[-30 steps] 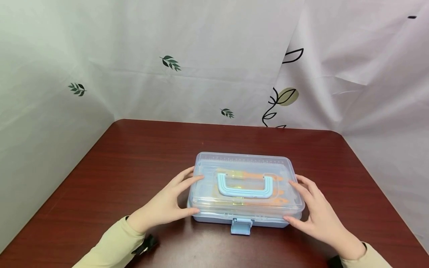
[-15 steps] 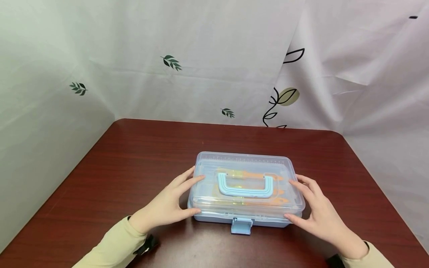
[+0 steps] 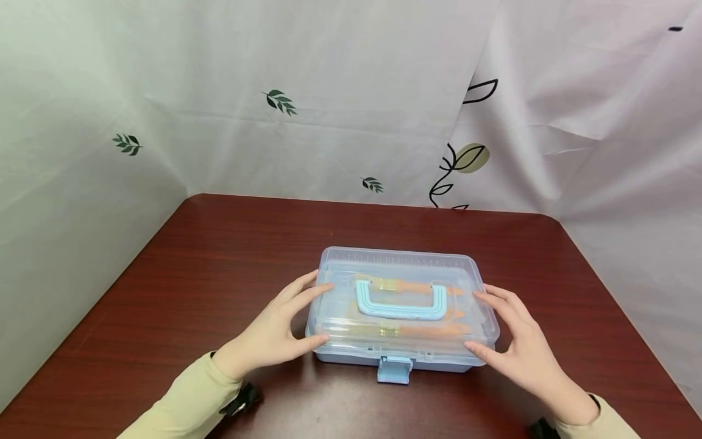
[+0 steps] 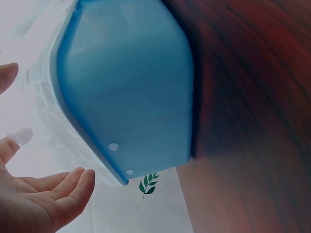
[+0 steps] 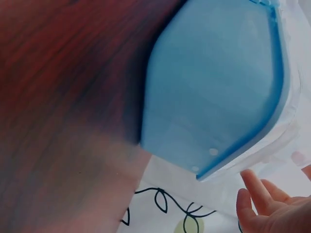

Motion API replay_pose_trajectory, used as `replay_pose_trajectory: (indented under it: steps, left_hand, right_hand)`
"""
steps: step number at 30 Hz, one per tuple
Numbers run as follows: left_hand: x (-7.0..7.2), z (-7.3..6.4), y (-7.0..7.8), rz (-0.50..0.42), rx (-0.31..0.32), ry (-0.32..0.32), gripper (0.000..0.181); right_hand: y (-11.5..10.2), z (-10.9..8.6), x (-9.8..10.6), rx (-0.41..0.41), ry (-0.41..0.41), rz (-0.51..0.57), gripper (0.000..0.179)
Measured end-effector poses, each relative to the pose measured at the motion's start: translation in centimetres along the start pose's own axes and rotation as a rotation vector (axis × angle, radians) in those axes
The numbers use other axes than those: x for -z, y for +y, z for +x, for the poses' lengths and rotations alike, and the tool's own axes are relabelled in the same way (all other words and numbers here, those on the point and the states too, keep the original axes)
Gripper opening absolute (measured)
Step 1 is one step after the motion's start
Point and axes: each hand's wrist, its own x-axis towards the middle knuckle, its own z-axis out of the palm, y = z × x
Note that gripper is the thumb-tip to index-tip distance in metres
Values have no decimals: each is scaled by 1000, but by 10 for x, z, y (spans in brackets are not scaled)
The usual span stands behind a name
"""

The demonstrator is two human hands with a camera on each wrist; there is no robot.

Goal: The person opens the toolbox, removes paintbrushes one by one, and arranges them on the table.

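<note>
A plastic storage box (image 3: 362,360) with a pale blue base sits on the table, its front latch (image 3: 395,369) hanging down. Over it lies a clear lid (image 3: 395,265) with a light blue handle (image 3: 403,312). Brush-like things (image 3: 422,331) with orange handles show through the lid. My left hand (image 3: 274,332) holds the lid's left end, thumb at the front corner and fingers spread along the side. At the opposite end my right hand (image 3: 526,350) holds it the same way. Both wrist views show fingers close beside the lid's rim, above the blue base (image 4: 131,87).
The dark red wooden table (image 3: 247,244) extends round the box on all sides. A pale curtain (image 3: 329,73) with leaf prints hangs behind and along both sides of the table.
Both thumbs have risen slightly with the lid's front edge, and the gap above the blue base looks a little larger. The base has stayed in place.
</note>
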Motion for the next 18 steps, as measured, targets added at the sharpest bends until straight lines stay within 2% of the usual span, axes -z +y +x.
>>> replay_pose_trajectory:
  steps: [10,13,18]
  left_hand:
    - [4,7,2,-22,49,10,69]
    - [6,9,3,-23,69,-5,69]
    - [9,12,5,-26,92,-23,69]
  right_hand:
    - [-6,11,5,-45,40,24,74]
    - [-4,11,9,-12,9,25,81]
    - [-1,9,18,89,-80,2,90]
